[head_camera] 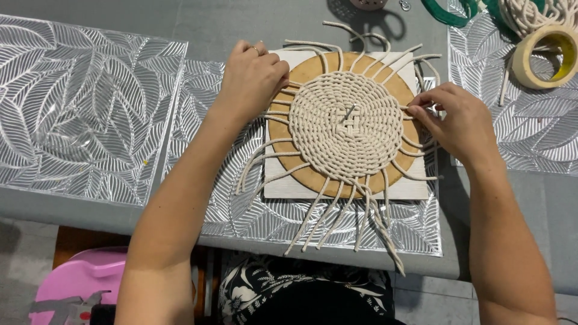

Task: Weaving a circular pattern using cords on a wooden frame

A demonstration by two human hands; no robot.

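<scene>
Cord mat point(345, 125), a cream spiral woven round, lies on a tan disc point(313, 176) that rests on a white board point(283, 186), mid-bench, straight in front of the person.

Far left, a silver leaf-pattern placemat point(78, 108) lies flat on the grey bench point(241, 30), well apart from the work. A pink stool point(78, 280) shows below the bench edge.

Next comes the left hand point(253, 78), ring on one finger. It presses down on the disc's upper-left rim and the loose cords there, fingers curled over the edge; it looks like a bracing hold, keeping board and disc from turning, and it clasps nothing that I can see. A second placemat point(241, 210) sits under the board, likely to spare the bench.

At the mat's centre a small metal pin point(349, 113) stands in the crossed start of the weave, probably fixing it to the disc. Loose cord ends point(337, 222) fan out all round, longest toward the person.

On the right rim, the right hand point(460, 123) pinches a cord end between thumb and fingertips, just at the outermost round, where the weaving is live.

Far right, a tape roll point(545, 57) lies on a third placemat point(536, 132), beside a cord bundle point(533, 12) and green strap point(448, 13), near but out of the way.
</scene>
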